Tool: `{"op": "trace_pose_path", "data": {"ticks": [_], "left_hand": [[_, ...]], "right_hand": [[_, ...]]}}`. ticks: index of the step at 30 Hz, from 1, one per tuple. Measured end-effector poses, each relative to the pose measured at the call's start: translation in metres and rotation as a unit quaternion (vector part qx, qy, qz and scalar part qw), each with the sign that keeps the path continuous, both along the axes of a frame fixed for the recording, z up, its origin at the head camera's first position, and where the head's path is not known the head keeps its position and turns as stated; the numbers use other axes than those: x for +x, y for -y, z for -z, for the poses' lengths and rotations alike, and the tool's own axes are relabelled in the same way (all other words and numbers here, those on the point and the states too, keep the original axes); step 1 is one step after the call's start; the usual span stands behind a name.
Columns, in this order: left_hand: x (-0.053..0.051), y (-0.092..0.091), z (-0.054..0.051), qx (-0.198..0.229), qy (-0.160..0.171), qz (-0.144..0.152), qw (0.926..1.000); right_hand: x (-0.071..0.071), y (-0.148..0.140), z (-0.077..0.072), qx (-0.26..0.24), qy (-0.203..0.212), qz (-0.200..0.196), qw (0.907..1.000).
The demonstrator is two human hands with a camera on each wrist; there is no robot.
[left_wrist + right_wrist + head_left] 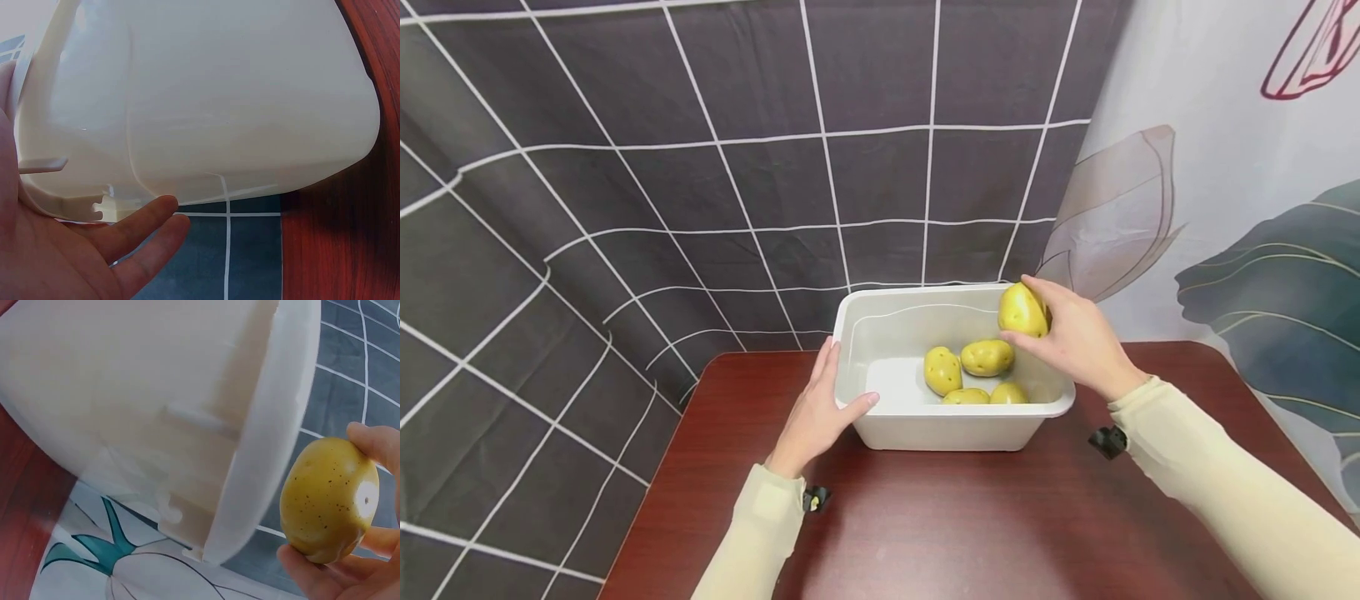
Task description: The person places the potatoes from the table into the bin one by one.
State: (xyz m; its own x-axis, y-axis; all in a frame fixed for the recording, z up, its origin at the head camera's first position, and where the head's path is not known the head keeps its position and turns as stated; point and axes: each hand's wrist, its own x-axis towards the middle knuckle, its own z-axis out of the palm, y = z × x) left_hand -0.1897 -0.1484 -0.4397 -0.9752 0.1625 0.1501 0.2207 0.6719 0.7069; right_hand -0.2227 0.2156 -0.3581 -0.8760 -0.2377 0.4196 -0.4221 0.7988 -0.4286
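Observation:
A pale grey plastic bin (940,432) stands on the table with several yellow potatoes in it, among them one potato (987,358) near the middle and another potato (942,371) left of it. Above the bin's right end, my right hand (1075,337) grips a potato (1021,311) between thumb and fingers. The right wrist view shows this speckled potato (328,500) beside the bin's rim. My left hand (820,417) touches the bin's left front corner, its thumb over the rim. In the left wrist view, two extended fingers (147,228) lie by the bin's outer wall (250,112).
The bin sits near the back of a reddish-brown wooden table (925,525). Behind and to the left hangs a dark cloth with white grid lines (775,183). A white cloth with leaf prints (1225,208) hangs at the right.

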Motion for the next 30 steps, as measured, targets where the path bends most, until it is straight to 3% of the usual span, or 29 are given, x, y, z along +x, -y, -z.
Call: {"op": "trace_pose_path", "data": {"ticks": [30], "left_hand": [[0.001, 0.001, 0.0, 0.004, -0.005, 0.003, 1.0]], "right_hand": [[-0.025, 0.018, 0.028, 0.006, 0.089, -0.016, 0.9959]]}}
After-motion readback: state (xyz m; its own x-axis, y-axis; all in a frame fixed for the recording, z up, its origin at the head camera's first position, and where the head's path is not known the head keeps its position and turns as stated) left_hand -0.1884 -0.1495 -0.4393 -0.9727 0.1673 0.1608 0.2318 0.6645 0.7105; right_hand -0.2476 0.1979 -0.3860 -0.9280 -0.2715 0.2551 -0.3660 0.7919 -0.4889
